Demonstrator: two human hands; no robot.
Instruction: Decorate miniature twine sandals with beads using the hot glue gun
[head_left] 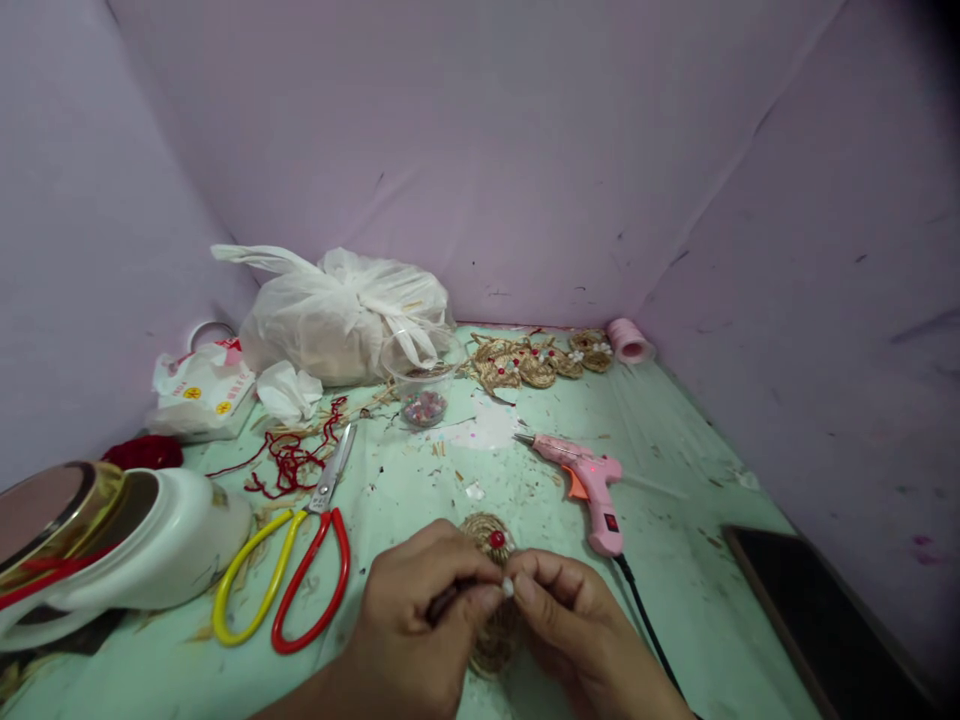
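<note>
Left hand [424, 610], right hand [574, 615] pinching white piece [508, 588], scissors [324, 497], glue gun [596, 482] flanking

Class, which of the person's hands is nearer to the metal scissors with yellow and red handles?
Left. The left hand is just to the right of the scissors; the right hand is farther right, beyond it.

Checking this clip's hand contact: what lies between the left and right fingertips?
In the head view, a small white piece lies between the left hand and the right hand; a braided piece shows behind.
</note>
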